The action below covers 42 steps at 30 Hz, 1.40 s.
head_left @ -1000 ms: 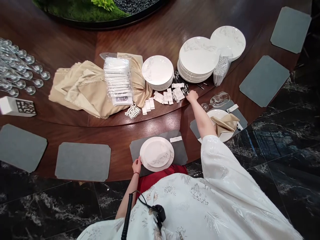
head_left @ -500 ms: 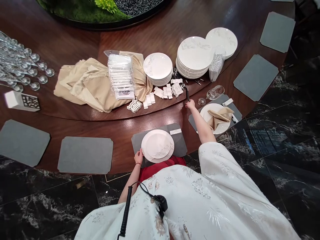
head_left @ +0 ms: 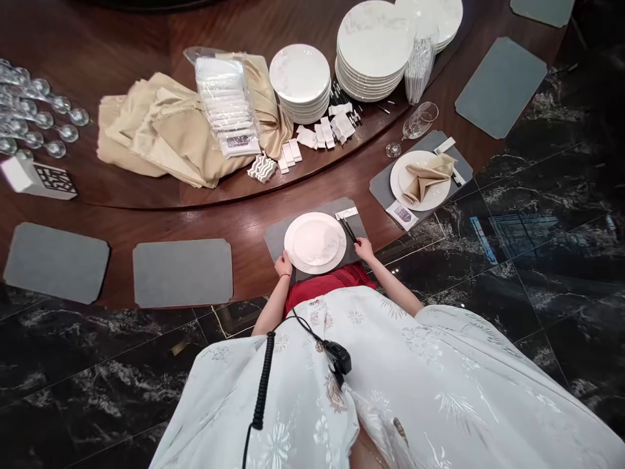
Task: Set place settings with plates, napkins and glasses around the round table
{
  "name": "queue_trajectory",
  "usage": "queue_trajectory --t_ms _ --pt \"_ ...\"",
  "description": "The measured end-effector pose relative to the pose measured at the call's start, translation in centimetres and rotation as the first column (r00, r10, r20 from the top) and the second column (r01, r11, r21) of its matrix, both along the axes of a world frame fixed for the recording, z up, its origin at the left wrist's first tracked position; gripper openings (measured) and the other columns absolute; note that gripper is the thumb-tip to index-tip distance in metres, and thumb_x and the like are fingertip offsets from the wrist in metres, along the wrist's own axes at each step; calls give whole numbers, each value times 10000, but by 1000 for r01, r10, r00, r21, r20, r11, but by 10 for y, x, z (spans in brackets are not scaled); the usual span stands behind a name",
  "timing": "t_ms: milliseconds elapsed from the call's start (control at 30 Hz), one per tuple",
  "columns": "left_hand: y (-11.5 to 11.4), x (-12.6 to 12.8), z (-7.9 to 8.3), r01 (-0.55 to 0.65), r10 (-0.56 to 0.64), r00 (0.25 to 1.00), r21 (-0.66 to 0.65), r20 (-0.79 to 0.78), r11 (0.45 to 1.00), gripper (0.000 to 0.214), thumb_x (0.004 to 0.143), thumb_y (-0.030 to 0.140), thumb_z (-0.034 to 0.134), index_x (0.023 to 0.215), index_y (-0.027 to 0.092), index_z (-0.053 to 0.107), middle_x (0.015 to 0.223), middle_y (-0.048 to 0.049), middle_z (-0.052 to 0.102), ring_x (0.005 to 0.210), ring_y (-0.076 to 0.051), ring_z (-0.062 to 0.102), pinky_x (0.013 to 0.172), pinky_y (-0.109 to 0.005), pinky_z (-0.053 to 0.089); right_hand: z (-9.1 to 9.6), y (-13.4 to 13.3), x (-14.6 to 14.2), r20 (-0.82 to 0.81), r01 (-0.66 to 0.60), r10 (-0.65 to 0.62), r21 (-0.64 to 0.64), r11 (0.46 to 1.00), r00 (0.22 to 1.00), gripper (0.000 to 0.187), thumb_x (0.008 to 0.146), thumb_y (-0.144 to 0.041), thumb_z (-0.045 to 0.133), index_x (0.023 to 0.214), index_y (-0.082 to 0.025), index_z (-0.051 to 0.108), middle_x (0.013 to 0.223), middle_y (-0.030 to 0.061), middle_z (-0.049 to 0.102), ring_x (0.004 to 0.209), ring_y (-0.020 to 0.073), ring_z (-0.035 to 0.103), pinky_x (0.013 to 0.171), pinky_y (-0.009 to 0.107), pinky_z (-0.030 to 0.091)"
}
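Note:
My right hand (head_left: 364, 249) is closed on a pair of dark chopsticks (head_left: 348, 230), their far end lying toward a small white rest (head_left: 346, 213) on the grey placemat (head_left: 276, 236) before me. A white plate (head_left: 342, 251) with a smaller plate (head_left: 316, 241) on it sits on that mat. My left hand (head_left: 284, 264) rests at the plate's left rim, fingers curled against it.
A set place with a plate (head_left: 442, 194), folded gold napkin (head_left: 426, 176) and tipped wine glass (head_left: 413, 128) lies to the right. Further back are plate stacks (head_left: 375, 51), more chopsticks (head_left: 342, 98), white rests (head_left: 322, 135), gold cloths (head_left: 161, 133) and packaged towels (head_left: 225, 107). Bare grey mats (head_left: 183, 271) lie left.
My right hand pulled back from the pile of chopsticks by the plate stacks, bringing a pair to the mat in front of me. My left hand stayed at the plate's rim.

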<state>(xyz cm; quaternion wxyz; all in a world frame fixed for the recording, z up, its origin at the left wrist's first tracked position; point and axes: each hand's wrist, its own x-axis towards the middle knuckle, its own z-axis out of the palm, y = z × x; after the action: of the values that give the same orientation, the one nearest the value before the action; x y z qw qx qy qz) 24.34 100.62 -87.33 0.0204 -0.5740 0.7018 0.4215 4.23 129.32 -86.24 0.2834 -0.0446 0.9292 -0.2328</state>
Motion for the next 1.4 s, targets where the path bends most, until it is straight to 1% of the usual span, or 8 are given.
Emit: queue_trajectory --t_ms 100,267,533,667,767,1000,1233,1400 --pt "-2 -3 -2 16 -16 999 4 -30 1000 526 955 588 377 613 214 518 727 -97 664 754 -228 590 765 -308 454 2 -10 7 -8 -43 44 121 992 999 330 913 -190 494 1152 -125 712 1141 149 688 1085 239 641 1029 346 476" --pt "-6 -4 -10 21 -18 997 27 -75 999 512 954 571 416 623 202 544 716 -91 662 780 -224 600 771 -302 464 8 -19 2 -23 -77 83 187 979 996 362 961 -227 470 1219 -150 711 1218 140 681 1107 221 628 993 290 460" --pt "-6 -3 -19 41 -35 991 44 -130 998 448 944 502 434 631 200 544 716 -75 658 750 -209 591 796 -310 463 17 -32 6 -22 36 -33 176 984 999 353 955 -259 500 1224 -189 718 1198 122 719 1084 227 664 919 280 487" --pt "-7 -3 -22 37 -26 987 67 -160 997 438 941 488 443 621 203 536 719 -74 655 758 -211 607 815 -317 470 17 -42 1 -58 49 -41 146 988 997 371 950 -248 492 1241 -185 714 1195 118 728 1094 229 671 909 273 491" --pt "-9 -3 -23 29 -10 983 100 -184 995 423 934 479 463 623 202 535 728 -74 659 773 -214 631 829 -320 479 15 -46 -4 -57 43 -34 173 984 998 377 940 -228 497 1248 -184 711 1222 124 717 1123 242 660 919 291 489" --pt "-17 3 -26 -12 84 959 261 -269 965 361 925 466 465 745 179 590 760 -84 676 701 -186 640 765 -308 514 15 -41 1 -78 -59 76 201 978 994 396 917 -171 520 1295 -156 635 1265 143 664 1128 261 627 955 334 482" --pt "-12 5 -26 -27 60 975 155 -213 988 420 917 529 468 719 186 608 766 -101 694 765 -223 667 798 -331 516 19 -36 4 -44 -169 185 241 956 982 338 941 -174 515 1269 -157 591 1269 155 621 1080 259 633 951 354 491" --pt "-9 5 -23 -49 75 978 136 -193 989 445 909 559 476 727 185 632 759 -105 694 826 -238 667 826 -333 513 29 -41 -34 89 -317 304 280 906 948 455 880 -239 667 1313 -145 565 1289 172 596 1159 285 589 968 371 486"
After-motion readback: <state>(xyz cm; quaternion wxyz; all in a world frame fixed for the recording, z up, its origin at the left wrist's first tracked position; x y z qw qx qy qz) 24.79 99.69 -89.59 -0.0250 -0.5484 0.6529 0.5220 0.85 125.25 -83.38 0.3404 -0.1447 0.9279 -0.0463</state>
